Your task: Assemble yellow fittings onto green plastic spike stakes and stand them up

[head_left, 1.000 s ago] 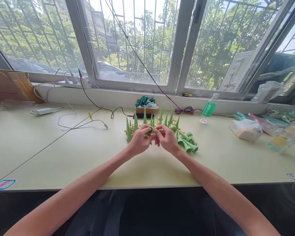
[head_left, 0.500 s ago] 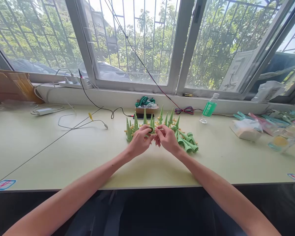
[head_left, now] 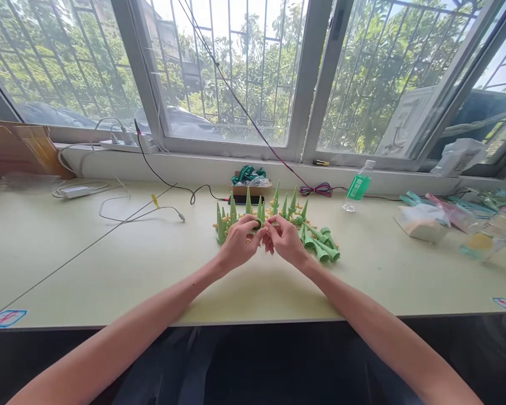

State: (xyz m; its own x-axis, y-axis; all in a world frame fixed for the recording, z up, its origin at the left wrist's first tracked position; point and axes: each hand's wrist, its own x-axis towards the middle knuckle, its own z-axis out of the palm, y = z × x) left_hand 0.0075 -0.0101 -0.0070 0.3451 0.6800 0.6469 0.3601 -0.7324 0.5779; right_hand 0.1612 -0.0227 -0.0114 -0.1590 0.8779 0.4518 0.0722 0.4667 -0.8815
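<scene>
My left hand (head_left: 239, 241) is closed around a green plastic plant watering spike (head_left: 258, 224), whose round, dark hollow end shows between thumb and forefinger. Close against it, my right hand (head_left: 287, 241) has its fingers pinched together at the spike; whatever lies between those fingertips is hidden. Behind both hands several green spikes (head_left: 233, 211) stand point up, with small yellow pieces (head_left: 292, 212) among them. More loose green spikes (head_left: 321, 251) lie in a heap to the right of my right hand, wide ends toward me.
Behind the spikes lie a black phone (head_left: 247, 199) and a small box (head_left: 253, 189) with green wrapping. A water bottle (head_left: 358, 185) stands right, near plastic bags (head_left: 425, 222). Cables (head_left: 160, 208) cross the table's left side, and a cable coil (head_left: 320, 190) sits by the sill.
My right hand has shifted very slightly left, closer to my left hand. Its fingertips have moved a little; the rest looks the same.
</scene>
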